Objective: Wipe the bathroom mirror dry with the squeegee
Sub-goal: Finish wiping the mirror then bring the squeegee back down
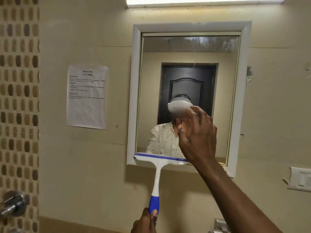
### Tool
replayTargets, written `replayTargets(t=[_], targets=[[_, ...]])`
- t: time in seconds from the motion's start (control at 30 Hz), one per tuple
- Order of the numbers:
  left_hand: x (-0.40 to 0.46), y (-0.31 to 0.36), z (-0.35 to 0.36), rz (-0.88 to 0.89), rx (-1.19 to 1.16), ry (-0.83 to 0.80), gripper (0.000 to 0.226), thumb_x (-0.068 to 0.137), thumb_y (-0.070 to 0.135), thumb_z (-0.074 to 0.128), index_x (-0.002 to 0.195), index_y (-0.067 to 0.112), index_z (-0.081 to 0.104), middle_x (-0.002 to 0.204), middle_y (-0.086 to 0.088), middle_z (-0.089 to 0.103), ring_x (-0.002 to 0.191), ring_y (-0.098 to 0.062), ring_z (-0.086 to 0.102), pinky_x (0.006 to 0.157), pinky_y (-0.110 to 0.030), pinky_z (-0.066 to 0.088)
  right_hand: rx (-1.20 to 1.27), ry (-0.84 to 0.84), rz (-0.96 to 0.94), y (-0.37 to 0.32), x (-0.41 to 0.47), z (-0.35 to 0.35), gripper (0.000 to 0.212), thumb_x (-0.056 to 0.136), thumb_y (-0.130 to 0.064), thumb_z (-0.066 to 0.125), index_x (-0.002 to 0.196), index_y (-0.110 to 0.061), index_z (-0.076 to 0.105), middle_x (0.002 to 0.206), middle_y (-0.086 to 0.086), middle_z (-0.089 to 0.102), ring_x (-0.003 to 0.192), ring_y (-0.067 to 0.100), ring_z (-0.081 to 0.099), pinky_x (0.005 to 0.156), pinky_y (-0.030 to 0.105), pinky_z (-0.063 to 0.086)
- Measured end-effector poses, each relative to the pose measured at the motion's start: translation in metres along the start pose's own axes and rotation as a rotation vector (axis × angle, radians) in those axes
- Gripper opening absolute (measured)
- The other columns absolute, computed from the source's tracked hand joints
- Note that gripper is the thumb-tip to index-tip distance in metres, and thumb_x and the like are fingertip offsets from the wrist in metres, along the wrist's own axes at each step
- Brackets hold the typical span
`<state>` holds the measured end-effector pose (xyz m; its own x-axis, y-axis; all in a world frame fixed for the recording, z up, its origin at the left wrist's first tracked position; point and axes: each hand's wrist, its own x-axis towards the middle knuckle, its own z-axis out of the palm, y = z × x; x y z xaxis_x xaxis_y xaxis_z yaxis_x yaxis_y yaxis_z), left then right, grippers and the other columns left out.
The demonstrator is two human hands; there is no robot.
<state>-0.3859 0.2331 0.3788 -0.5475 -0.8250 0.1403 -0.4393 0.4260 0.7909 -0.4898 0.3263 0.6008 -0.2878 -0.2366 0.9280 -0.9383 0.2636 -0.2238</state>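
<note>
Squeegee [161,161], gripped by its handle in the left hand [146,221], sits at the mirror [190,78] bottom edge, right hand [197,134] spread flat on glass; stroke looks finished, next pass likely starts top right.

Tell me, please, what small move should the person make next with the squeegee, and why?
Probably lift the squeegee and set it again at the top right of the mirror. Its blade sits at the bottom left edge, so that stroke looks finished, while hazy streaks show near the top right. The left hand grips the handle; the right hand rests open on the glass.
</note>
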Motion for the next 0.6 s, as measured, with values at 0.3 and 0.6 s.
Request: replayTargets(t=[0.3, 0.6], targets=[[-0.006, 0.002, -0.011, 0.187, -0.102, 0.131, 0.036, 0.099, 0.046, 0.033, 0.091, 0.018, 0.054, 0.076, 0.000, 0.064, 0.077, -0.016, 0.066, 0.074, -0.022, 0.051, -0.015, -0.075, 0.003, 0.005, -0.018, 0.007, 0.050, 0.085, -0.037, 0.051, 0.132, -0.022, 0.046, 0.141, 0.006, 0.044, 0.129, 0.025, 0.041, 0.102, 0.048, 0.041], [-0.011, 0.039, -0.035, 0.357, -0.526, 0.191, 0.047, 0.090, 0.056, 0.028, 0.094, 0.019, 0.058, 0.051, -0.009, 0.061, 0.051, -0.026, 0.063, 0.051, -0.022, 0.048, -0.035, -0.069, 0.003, 0.014, -0.053, 0.018, 0.020, 0.087, -0.040, 0.049, 0.087, -0.022, 0.059, 0.086, -0.003, 0.065, 0.067, 0.010, 0.059, 0.052, 0.024, 0.049]])
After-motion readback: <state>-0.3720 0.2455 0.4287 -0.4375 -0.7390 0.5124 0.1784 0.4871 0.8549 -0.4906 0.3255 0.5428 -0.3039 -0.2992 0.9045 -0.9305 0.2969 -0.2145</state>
